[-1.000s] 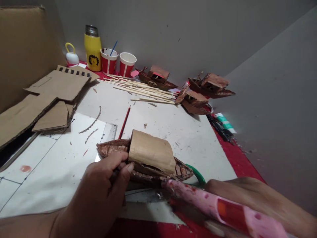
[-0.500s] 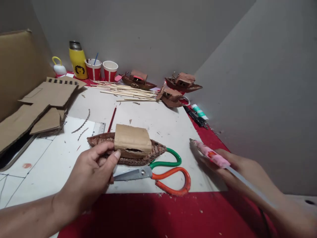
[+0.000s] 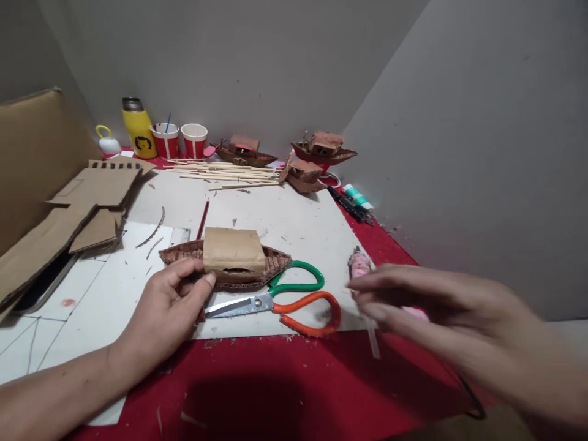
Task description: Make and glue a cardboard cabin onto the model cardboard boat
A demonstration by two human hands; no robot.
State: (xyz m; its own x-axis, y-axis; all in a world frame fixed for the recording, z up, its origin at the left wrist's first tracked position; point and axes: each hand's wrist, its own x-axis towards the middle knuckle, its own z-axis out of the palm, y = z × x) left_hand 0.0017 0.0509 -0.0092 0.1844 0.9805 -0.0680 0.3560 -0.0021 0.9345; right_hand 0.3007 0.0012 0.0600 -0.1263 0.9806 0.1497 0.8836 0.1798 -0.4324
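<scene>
red table (image 3: 275, 392), white sheet (image 3: 294, 226): left hand (image 3: 168, 303) pinches cardboard boat (image 3: 277, 263) at its side, just above scissors (image 3: 275, 303); right hand (image 3: 427, 300) loosely spread over pink glue gun (image 3: 359, 264). firm thumb likely holds roof (image 3: 234, 251) flat.

Blurred beyond telling the grip of the right hand (image 3: 413, 300), hidden under it most of the pink glue gun (image 3: 359, 264), tucked beneath the cardboard boat (image 3: 229, 260) the tip of the scissors (image 3: 275, 301), cut off at the left edge the cardboard sheets (image 3: 46, 239), too small to identify the dark tools (image 3: 351, 207) by the wall.
</scene>
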